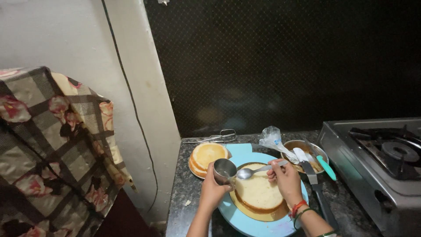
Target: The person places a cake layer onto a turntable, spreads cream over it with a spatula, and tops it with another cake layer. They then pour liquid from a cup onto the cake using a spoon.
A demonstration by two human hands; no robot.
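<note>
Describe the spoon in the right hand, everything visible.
The spoon looks like shiny metal, with a slim handle and oval bowl. The right hand pinches the handle end, holding it nearly level. Its bowl points left toward the small steel cup held by the left hand, above the cake layer. Its contents cannot be made out.

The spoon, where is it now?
In the head view, the spoon is in the right hand, over the cake layer, its bowl beside the steel cup.

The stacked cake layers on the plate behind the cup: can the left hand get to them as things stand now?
Probably not freely. The left hand is wrapped around a small steel cup, so it is occupied. The stacked cake layers lie just behind the cup with nothing between, so the path itself looks open.
</note>
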